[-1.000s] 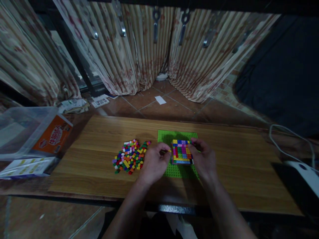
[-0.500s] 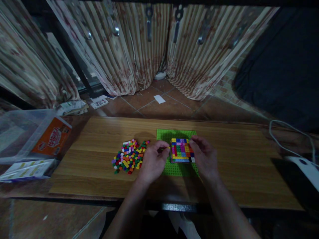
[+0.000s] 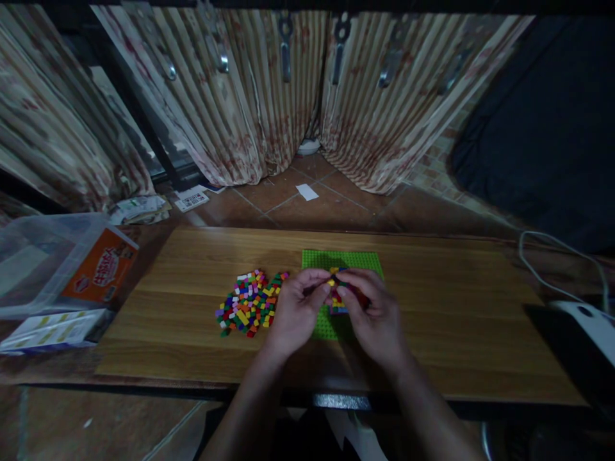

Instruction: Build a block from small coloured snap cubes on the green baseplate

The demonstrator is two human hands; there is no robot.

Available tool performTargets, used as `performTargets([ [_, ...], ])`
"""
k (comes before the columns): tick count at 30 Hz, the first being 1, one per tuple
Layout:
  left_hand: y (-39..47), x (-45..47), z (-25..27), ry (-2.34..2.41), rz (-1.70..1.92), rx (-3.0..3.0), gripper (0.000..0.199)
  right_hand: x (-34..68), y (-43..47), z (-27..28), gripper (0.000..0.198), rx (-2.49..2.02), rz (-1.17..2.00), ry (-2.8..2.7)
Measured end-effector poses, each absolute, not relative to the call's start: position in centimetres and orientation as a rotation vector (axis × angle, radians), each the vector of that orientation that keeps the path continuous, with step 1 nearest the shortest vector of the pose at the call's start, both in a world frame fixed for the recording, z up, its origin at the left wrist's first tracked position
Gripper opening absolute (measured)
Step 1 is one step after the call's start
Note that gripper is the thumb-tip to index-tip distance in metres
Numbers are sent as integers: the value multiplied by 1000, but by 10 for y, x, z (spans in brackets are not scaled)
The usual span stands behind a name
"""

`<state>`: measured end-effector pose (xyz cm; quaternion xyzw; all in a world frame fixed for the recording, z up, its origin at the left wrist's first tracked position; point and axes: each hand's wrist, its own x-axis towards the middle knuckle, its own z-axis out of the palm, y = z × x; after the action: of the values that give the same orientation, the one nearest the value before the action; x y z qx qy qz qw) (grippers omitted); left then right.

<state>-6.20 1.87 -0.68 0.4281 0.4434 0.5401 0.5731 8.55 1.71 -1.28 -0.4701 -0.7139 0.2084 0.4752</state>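
Observation:
My left hand (image 3: 294,310) pinches a small yellow toy brick (image 3: 331,282) between thumb and index finger. From the other side my right hand (image 3: 377,314) meets it, thumb and index fingertips closed at the same small brick. Both hands hover over a block built of many-coloured toy bricks (image 3: 339,308), which they largely cover. That block sits on a green studded baseplate (image 3: 327,330). Left of my left hand lies a loose pile of small toy bricks (image 3: 250,304) in mixed colours.
The wooden table (image 3: 456,307) carries all of this. At the left stand a clear plastic bin (image 3: 43,256) with an orange label and a flat box (image 3: 57,330). A white device (image 3: 589,330) with a cable (image 3: 567,240) lies at the right edge.
My right hand has left the right side of the brick block and moved left to meet my left hand. The block is now mostly covered. My left hand has barely moved.

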Motion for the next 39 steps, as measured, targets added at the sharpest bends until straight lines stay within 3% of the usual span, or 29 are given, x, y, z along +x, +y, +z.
performTargets([
  [9, 15, -63, -4, 1010, 1170, 1097, 26, 91, 21, -14, 13, -1141, 522, -1789],
  [17, 20, -65, -17, 1319, 1100, 1137, 17, 134, 33, -17, 17, -1490, 347, -1559],
  [39, 17, -63, -24, 1347, 974, 1341, 15, 127, 41, -33, 21, -1495, 594, -1456],
])
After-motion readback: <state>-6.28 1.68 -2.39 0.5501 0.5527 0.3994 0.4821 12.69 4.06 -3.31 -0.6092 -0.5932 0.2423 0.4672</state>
